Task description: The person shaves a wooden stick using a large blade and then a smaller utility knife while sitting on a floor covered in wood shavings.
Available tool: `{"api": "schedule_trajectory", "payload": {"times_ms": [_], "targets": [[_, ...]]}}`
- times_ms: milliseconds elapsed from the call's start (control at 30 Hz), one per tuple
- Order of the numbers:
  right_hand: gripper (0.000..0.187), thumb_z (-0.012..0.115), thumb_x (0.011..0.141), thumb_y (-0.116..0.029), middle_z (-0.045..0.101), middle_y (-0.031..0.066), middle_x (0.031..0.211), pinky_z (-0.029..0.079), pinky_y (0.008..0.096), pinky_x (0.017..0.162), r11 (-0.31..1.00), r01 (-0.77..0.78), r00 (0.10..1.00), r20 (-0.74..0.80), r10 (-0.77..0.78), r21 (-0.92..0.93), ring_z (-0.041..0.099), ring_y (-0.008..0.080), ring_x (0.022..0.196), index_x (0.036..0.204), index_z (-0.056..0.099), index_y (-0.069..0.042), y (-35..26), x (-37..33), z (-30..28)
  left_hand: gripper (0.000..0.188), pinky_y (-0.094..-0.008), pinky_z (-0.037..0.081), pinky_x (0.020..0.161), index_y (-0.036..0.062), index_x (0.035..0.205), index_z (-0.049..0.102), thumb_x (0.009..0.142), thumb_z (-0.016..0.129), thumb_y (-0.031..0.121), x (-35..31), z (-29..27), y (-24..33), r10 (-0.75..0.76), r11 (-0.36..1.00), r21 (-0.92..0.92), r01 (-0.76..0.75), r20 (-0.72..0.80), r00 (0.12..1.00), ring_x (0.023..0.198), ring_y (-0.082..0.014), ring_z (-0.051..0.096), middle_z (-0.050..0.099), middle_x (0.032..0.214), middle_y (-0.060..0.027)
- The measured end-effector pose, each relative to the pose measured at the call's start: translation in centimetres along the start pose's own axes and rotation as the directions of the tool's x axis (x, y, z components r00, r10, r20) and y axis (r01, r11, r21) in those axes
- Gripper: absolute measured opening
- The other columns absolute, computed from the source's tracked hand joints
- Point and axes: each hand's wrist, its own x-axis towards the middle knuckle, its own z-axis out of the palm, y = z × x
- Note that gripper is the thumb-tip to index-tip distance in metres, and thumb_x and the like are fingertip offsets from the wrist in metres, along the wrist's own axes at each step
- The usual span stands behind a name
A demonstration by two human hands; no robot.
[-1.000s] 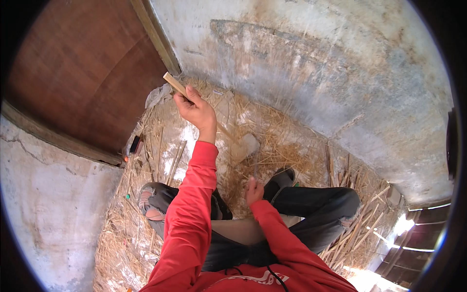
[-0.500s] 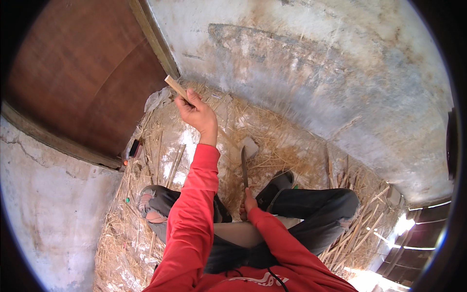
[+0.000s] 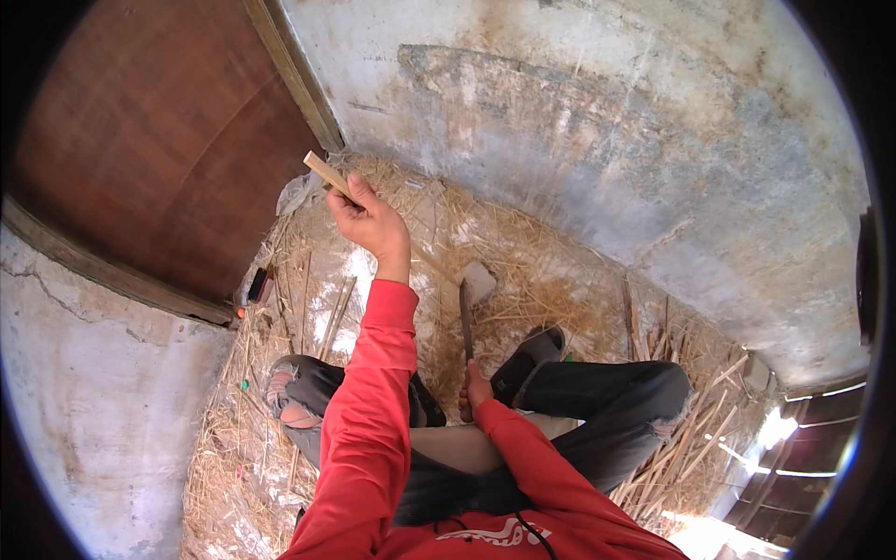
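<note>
Toward the floor's [image 3: 527, 238] corner, a wooden strip [image 3: 327, 174] is gripped by the left hand [image 3: 371, 224]. Mid-floor, a long-bladed knife [image 3: 467, 322] is held by the right hand [image 3: 477, 390].

Looks smooth and matt on the long pale wooden stick [image 3: 328, 175], dull on the narrow dark metal blade [image 3: 466, 319].

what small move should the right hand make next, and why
Perhaps the right hand should lift the blade slightly: the left hand holds the stick slanted, and the blade's tip appears near the stick's lower end, by the block.
</note>
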Motion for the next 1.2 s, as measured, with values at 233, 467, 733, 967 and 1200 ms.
{"api": "schedule_trajectory", "payload": {"times_ms": [233, 467, 733, 967, 1200], "targets": [[0.057, 0.056, 0.092, -0.065, 0.038, 0.0009, 0.058, 0.036, 0.0339, 0.042, 0.866, 0.500, 0.865, 0.041, -0.501, 0.031, 0.037, 0.0146, 0.043, 0.073, 0.045, -0.012, -2.0, -1.8, 1.3, 0.026, -0.0249, 0.039, 0.060, 0.0046, 0.091, 0.050, 0.103, 0.057, 0.027, 0.8, -1.6, 0.2, 0.013, 0.999, -0.050, -0.015, -0.045, 0.999, 0.067, -0.0088, 0.047, 0.052, 0.073, -0.0009], [0.060, 0.055, 0.090, -0.069, 0.033, -0.0001, 0.056, 0.038, 0.0352, 0.046, 0.999, -0.039, 0.996, 0.086, 0.037, 0.026, 0.035, 0.0162, 0.042, 0.081, 0.043, -0.010, -0.1, -0.1, -0.3, 0.025, -0.0259, 0.039, 0.062, 0.0046, 0.091, 0.051, 0.103, 0.055, 0.026, -0.2, -1.4, 1.2, 0.005, 1.000, 0.011, -0.005, 0.015, 1.000, 0.068, -0.0093, 0.046, 0.052, 0.075, -0.0009], [0.061, 0.056, 0.087, -0.072, 0.035, -0.0002, 0.056, 0.038, 0.0379, 0.049, 0.997, -0.079, 0.992, 0.099, 0.081, -0.019, 0.037, 0.0167, 0.044, 0.079, 0.043, -0.013, -0.5, -0.8, -0.5, 0.033, -0.0251, 0.039, 0.069, 0.0023, 0.114, 0.059, 0.107, 0.045, 0.031, -1.7, -2.0, 2.2, -0.050, 0.986, -0.140, 0.086, 0.241, 0.969, 0.074, -0.0087, 0.042, 0.051, 0.083, 0.0001], [0.061, 0.056, 0.087, -0.071, 0.037, 0.0007, 0.058, 0.038, 0.0373, 0.049, 0.998, -0.067, 0.995, 0.077, 0.066, 0.009, 0.038, 0.0169, 0.044, 0.076, 0.045, -0.012, -0.4, 0.0, -0.6, 0.021, -0.0237, 0.041, 0.070, 0.0053, 0.099, 0.052, 0.105, 0.053, 0.026, -2.4, -1.1, 2.3, -0.097, 0.960, -0.208, 0.185, 0.372, 0.923, 0.075, -0.0073, 0.047, 0.053, 0.083, -0.0010], [0.060, 0.056, 0.092, -0.065, 0.039, 0.0023, 0.056, 0.036, 0.0346, 0.044, 0.963, 0.236, 0.970, -0.031, -0.242, -0.131, 0.040, 0.0164, 0.044, 0.069, 0.044, -0.010, -1.9, -0.2, 0.2, 0.026, -0.0227, 0.040, 0.060, 0.0057, 0.090, 0.049, 0.102, 0.058, 0.026, -1.3, -0.5, 1.2, -0.133, 0.968, -0.138, 0.212, 0.433, 0.891, 0.065, -0.0062, 0.048, 0.053, 0.074, -0.0009]]}}
